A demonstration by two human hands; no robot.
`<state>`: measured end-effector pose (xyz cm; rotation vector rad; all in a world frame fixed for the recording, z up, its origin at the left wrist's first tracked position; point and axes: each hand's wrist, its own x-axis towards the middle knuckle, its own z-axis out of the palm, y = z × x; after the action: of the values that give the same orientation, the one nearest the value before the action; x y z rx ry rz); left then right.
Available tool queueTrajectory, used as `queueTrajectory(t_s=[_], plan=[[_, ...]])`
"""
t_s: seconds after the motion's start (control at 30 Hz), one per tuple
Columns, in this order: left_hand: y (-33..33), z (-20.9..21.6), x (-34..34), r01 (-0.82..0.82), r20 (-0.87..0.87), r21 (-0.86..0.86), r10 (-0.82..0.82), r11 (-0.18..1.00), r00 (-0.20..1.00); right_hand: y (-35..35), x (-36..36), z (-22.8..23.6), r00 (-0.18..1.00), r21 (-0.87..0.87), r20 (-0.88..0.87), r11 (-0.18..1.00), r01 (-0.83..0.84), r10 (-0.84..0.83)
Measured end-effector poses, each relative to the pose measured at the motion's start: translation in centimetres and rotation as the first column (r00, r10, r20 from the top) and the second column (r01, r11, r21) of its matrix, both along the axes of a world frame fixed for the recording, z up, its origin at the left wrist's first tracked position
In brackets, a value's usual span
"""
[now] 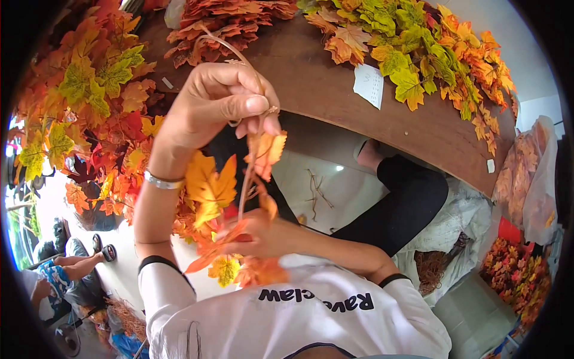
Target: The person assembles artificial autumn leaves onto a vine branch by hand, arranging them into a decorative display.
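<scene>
My left hand (224,102) is raised over the table's near edge, thumb and fingers pinched on the thin brown stem of an artificial maple-leaf garland (209,186). The stem's bare end curves up past the fingers. Below, orange and yellow leaves hang along the stem. My right hand (254,232) is closed around the lower part of the garland, close to my chest. Leaves partly cover its fingers and blur around them.
On the brown table (335,107) lie a stack of rust-red leaves (233,24), a green and orange leaf pile (412,48) and a paper slip (368,85). More garlands (101,90) hang at left. Stem scraps (317,192) litter the floor. A person (66,275) sits at lower left.
</scene>
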<state>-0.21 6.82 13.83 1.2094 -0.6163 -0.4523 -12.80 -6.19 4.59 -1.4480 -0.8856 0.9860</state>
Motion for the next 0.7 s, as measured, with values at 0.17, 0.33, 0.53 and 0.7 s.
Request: queueTrajectory(t_s=[0.17, 0.33, 0.53, 0.7], plan=[[0.8, 2.5, -0.8, 0.116, -0.2, 0.316, -0.053, 0.942, 0.978, 8.2, -3.5, 0.0, 0.94, 0.475, -0.336, 0.873, 0.113, 0.061], [-0.1, -3.8, -2.2, 0.402, -0.45, 0.499, -0.167, 0.768, 0.877, 8.5, -7.2, -8.9, 0.958, 0.462, -0.276, 0.862, 0.207, -0.081], [-2.5, -12.2, -3.3, 0.12, -0.457, 0.357, 0.061, 0.926, 0.888, -2.2, -3.4, -6.7, 0.875, 0.14, -0.469, 0.967, 0.211, -0.123], [-6.1, -12.0, -2.3, -0.219, -0.301, 0.281, 0.303, 0.934, 0.904, -12.5, 2.8, -4.0, 0.941, -0.19, 0.066, 0.922, 0.337, -0.331]])
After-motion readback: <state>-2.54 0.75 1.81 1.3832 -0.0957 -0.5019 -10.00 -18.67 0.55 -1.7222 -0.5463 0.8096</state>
